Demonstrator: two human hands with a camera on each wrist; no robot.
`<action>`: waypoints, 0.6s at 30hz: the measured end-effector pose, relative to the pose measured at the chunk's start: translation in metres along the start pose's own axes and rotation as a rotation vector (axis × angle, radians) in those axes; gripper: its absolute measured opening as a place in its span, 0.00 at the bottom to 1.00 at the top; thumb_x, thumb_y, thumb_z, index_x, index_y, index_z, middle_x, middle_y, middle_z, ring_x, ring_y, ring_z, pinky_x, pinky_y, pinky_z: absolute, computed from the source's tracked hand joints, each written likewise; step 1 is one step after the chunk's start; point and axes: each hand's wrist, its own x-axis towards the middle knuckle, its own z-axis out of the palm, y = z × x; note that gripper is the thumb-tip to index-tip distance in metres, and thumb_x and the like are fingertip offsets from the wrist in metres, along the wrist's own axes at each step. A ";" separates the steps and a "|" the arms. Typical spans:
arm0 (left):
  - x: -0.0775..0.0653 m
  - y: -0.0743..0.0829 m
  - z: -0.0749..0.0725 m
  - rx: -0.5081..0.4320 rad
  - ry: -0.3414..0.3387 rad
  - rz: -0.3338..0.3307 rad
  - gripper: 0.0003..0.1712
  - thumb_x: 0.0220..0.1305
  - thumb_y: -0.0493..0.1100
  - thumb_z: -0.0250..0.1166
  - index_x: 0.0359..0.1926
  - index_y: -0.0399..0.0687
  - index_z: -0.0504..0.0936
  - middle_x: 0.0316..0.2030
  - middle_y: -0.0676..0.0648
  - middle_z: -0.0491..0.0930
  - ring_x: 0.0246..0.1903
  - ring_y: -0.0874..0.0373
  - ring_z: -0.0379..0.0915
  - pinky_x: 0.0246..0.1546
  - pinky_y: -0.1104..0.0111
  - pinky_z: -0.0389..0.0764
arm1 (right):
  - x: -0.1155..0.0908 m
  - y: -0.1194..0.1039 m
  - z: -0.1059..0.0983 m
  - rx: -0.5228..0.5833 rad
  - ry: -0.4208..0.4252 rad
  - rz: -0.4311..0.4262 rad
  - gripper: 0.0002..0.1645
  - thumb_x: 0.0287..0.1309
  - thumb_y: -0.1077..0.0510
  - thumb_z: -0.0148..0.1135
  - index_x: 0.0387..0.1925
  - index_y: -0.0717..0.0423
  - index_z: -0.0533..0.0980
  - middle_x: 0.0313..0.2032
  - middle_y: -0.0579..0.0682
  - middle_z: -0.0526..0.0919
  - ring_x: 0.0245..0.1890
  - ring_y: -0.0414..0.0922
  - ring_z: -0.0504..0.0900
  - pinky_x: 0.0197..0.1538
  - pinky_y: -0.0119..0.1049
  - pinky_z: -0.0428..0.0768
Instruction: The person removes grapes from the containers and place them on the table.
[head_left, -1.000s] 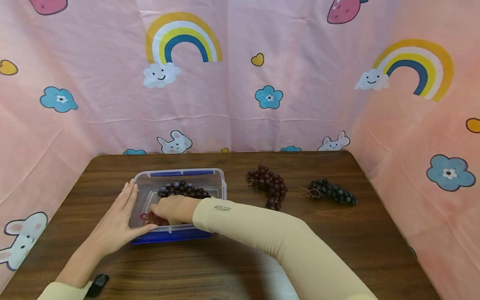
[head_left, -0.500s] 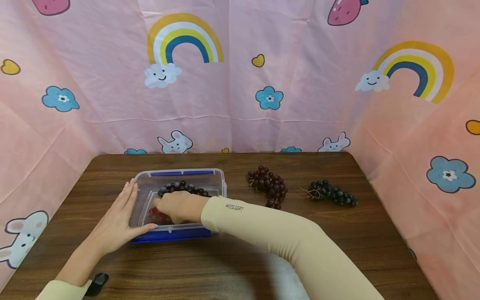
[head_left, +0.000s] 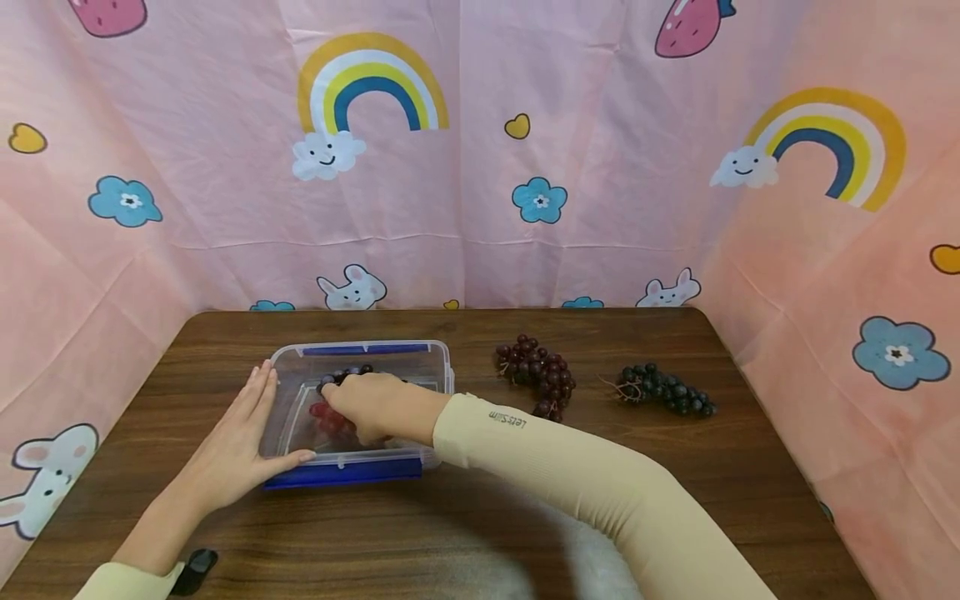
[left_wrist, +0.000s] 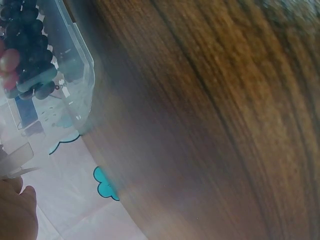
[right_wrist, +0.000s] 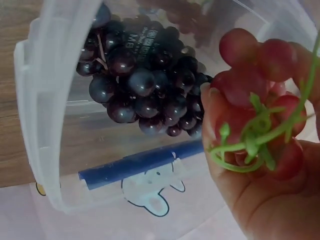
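A clear plastic container (head_left: 289,367) with blue clips stands on the left half of the table. My left hand (head_left: 238,437) rests against its left side and front corner, fingers straight. Inside the container, my right hand (head_left: 375,404) holds a bunch of red grapes (head_left: 330,421); the right wrist view shows the red grapes (right_wrist: 240,90) and their curly green stem between thumb and fingers. A bunch of dark purple grapes (right_wrist: 147,95) lies in the container behind them. From above, my right hand partly hides both bunches.
On the table right of the container lie a bunch of dark red grapes (head_left: 536,371) and a bunch of black grapes (head_left: 666,389). A small black object (head_left: 197,570) is beside my left wrist. Pink patterned cloth (head_left: 487,267) surrounds the wooden table (head_left: 360,533).
My right hand has moved a little to the right and away from me inside the container, carrying the red grapes along. My left hand keeps its place on the container.
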 end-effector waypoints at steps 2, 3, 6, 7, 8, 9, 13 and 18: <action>0.000 0.000 0.000 0.002 0.000 0.000 0.73 0.61 0.64 0.75 0.84 0.33 0.36 0.84 0.37 0.27 0.84 0.38 0.24 0.81 0.45 0.34 | -0.005 0.002 -0.001 0.004 0.016 0.004 0.38 0.64 0.53 0.74 0.72 0.44 0.68 0.52 0.41 0.82 0.39 0.35 0.81 0.36 0.27 0.82; 0.000 0.000 0.000 0.002 -0.001 0.000 0.73 0.61 0.64 0.75 0.84 0.33 0.36 0.84 0.37 0.27 0.84 0.38 0.24 0.81 0.44 0.34 | -0.007 0.003 -0.002 0.003 0.028 0.005 0.37 0.64 0.53 0.74 0.71 0.44 0.69 0.51 0.41 0.82 0.40 0.35 0.82 0.36 0.27 0.82; 0.000 0.000 0.000 0.000 -0.002 -0.005 0.73 0.61 0.64 0.75 0.84 0.33 0.36 0.84 0.38 0.27 0.84 0.39 0.24 0.81 0.43 0.35 | -0.015 0.006 -0.004 -0.003 0.068 0.004 0.36 0.63 0.53 0.75 0.70 0.47 0.70 0.51 0.42 0.83 0.44 0.36 0.83 0.40 0.28 0.84; 0.000 0.000 0.000 -0.001 -0.001 -0.005 0.73 0.61 0.64 0.75 0.84 0.34 0.36 0.85 0.38 0.27 0.84 0.39 0.24 0.81 0.42 0.35 | -0.018 0.007 -0.005 -0.001 0.079 0.004 0.37 0.63 0.53 0.75 0.69 0.47 0.70 0.51 0.43 0.84 0.45 0.36 0.84 0.42 0.29 0.84; 0.000 0.000 0.000 -0.001 0.000 -0.006 0.73 0.61 0.64 0.75 0.84 0.34 0.36 0.85 0.38 0.27 0.84 0.39 0.24 0.80 0.42 0.36 | -0.021 0.008 -0.006 0.000 0.091 0.006 0.38 0.62 0.52 0.76 0.70 0.48 0.70 0.52 0.43 0.84 0.46 0.37 0.84 0.44 0.29 0.84; 0.000 0.000 0.000 0.000 0.000 -0.006 0.74 0.61 0.64 0.75 0.84 0.34 0.36 0.85 0.38 0.27 0.84 0.39 0.24 0.80 0.41 0.36 | -0.023 0.009 -0.007 0.005 0.101 0.008 0.38 0.61 0.52 0.77 0.70 0.48 0.70 0.51 0.43 0.84 0.47 0.37 0.84 0.45 0.30 0.85; 0.000 -0.001 0.001 0.002 0.005 -0.002 0.73 0.61 0.64 0.76 0.84 0.33 0.36 0.84 0.37 0.27 0.84 0.39 0.24 0.81 0.43 0.35 | -0.033 0.015 -0.010 0.052 0.132 0.014 0.37 0.59 0.53 0.79 0.66 0.49 0.71 0.48 0.44 0.85 0.43 0.38 0.84 0.42 0.30 0.83; 0.000 -0.001 0.001 0.004 0.007 0.002 0.73 0.61 0.63 0.76 0.84 0.33 0.37 0.84 0.37 0.28 0.84 0.37 0.26 0.81 0.46 0.34 | -0.042 0.026 -0.010 0.111 0.182 0.010 0.35 0.57 0.53 0.80 0.62 0.51 0.72 0.47 0.47 0.85 0.42 0.40 0.84 0.39 0.32 0.82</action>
